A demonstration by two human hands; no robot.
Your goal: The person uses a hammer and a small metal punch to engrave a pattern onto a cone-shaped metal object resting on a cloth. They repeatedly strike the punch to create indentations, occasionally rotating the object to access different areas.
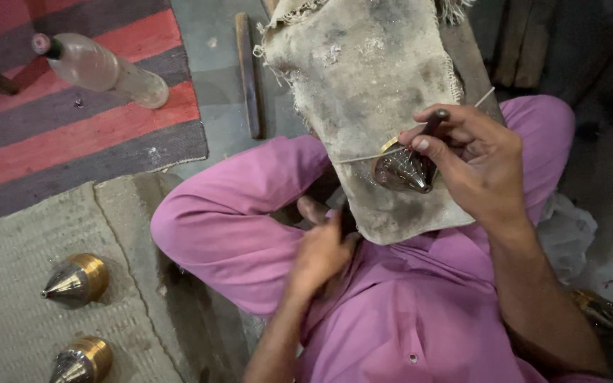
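My right hand [473, 159] grips a dark cone-shaped metal plumb bob [404, 170] with a brass rim, pressed against a dirty cloth-covered block [367, 92] that rests on my crossed legs in pink trousers [235, 213]. A thin stick or wire [370, 156] runs across the cloth by the bob, and a dark handle pokes out above my fingers. My left hand [324, 248] is lower, fingers curled at the bottom edge of the cloth, near my foot. What it holds is hidden.
Two finished plumb bobs with brass bases [76, 279] [83, 359] lie on a grey mat [15, 284] at left. A plastic bottle [101, 69] lies on a red striped rug. A wooden strip [247, 74] lies on the floor. Another bob [597, 310] sits at right.
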